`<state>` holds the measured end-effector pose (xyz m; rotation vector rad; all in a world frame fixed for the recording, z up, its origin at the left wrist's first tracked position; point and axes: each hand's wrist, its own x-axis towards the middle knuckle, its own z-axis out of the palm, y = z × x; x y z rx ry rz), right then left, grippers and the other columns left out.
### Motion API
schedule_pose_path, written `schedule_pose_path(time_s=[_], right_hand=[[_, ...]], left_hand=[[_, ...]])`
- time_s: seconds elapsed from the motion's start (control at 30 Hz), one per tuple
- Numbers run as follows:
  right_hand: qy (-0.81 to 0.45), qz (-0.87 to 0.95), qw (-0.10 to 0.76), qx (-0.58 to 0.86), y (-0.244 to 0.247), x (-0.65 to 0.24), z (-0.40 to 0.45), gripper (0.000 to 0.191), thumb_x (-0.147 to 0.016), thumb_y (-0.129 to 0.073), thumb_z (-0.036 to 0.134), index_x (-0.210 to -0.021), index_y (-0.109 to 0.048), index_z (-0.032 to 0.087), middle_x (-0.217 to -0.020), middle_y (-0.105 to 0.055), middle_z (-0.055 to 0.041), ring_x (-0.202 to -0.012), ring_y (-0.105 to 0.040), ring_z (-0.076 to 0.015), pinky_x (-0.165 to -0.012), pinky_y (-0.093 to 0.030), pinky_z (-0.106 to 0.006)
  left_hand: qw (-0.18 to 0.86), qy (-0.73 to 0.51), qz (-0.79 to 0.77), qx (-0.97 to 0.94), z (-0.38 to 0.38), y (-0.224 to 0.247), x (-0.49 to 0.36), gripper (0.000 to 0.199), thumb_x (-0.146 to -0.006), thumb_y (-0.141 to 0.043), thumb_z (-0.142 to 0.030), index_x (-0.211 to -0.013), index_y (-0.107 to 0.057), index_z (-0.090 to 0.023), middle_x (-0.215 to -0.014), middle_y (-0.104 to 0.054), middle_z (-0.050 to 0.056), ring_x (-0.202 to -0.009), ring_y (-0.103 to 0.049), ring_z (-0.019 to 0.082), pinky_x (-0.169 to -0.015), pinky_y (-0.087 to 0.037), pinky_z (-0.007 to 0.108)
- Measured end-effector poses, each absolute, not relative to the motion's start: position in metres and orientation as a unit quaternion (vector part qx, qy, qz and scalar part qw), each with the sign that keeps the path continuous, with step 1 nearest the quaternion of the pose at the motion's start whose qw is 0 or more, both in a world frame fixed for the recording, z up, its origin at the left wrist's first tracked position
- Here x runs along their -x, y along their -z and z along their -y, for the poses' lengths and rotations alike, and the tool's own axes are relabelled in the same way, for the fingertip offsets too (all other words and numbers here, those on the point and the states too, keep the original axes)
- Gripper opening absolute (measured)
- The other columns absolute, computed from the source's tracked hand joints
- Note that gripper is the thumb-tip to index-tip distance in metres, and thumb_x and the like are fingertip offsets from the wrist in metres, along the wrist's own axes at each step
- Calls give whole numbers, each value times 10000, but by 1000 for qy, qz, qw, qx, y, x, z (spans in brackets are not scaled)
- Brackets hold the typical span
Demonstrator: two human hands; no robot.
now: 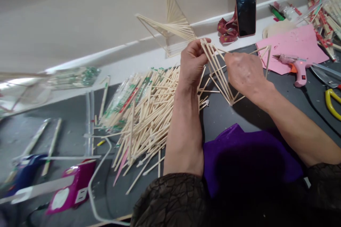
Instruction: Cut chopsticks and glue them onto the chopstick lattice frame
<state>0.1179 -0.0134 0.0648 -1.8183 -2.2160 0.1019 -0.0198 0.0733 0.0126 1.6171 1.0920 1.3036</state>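
A frame of thin wooden sticks is held up between my hands, its lower tip near the dark tabletop. My left hand pinches the upper left end of the frame, fingers closed. On the frame's right side, my right hand has its fingers curled closed round sticks, with its fingertips partly hidden. A big heap of loose sticks lies to the left, partly behind my left forearm. Behind my left hand stands a fan-shaped stick structure against the wall.
A pink glue gun rests on pink foam at the right, beside yellow-handled scissors. A phone stands at the back. Purple cloth lies in front; a magenta case sits lower left.
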Motion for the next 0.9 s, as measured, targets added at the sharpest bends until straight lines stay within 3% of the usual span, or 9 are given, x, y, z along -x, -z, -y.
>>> schedule_pose_path(time_s=[0.17,0.3,0.37,0.67,0.9], right_hand=[[-32,745,94,660,-74,-120,15,304,-891,-432,100,-1038,-698,104,-986,-711,-193,-961,-670,-313,-785,-500,-412],[-30,749,86,656,-74,-123,13,312,-891,-429,137,-1034,-705,109,-996,-701,-203,-967,-653,-324,-795,-492,-422],[-29,751,84,654,-72,-124,12,327,-892,-414,142,-1042,-703,109,-1002,-698,-205,-965,-645,-319,-796,-488,-419],[-16,748,76,660,-69,-123,12,302,-909,-433,189,-1034,-703,140,-1025,-699,-187,-1007,-630,-321,-833,-476,-434],[7,744,74,664,-62,-123,9,329,-886,-442,217,-1073,-700,138,-1029,-703,-194,-979,-645,-318,-793,-479,-419]], left_hand=[[403,-482,-498,-598,-57,-35,25,250,-725,-657,-116,-945,-599,-220,-895,-715,-11,-907,-646,163,-739,-536,280],[398,-491,-551,-545,-35,-49,30,54,-787,-631,-189,-824,-591,-191,-772,-671,5,-683,-628,132,-578,-483,241],[426,-458,-558,-546,-23,-50,31,88,-812,-629,-241,-767,-590,-177,-712,-648,12,-618,-614,121,-554,-470,236],[601,-379,-482,-513,1,-30,24,195,-669,-726,-149,-844,-639,-132,-775,-655,-2,-713,-626,100,-716,-514,250],[662,-362,-447,-480,-5,-16,16,175,-641,-715,-138,-806,-659,-136,-738,-648,-14,-695,-606,98,-720,-473,261]])
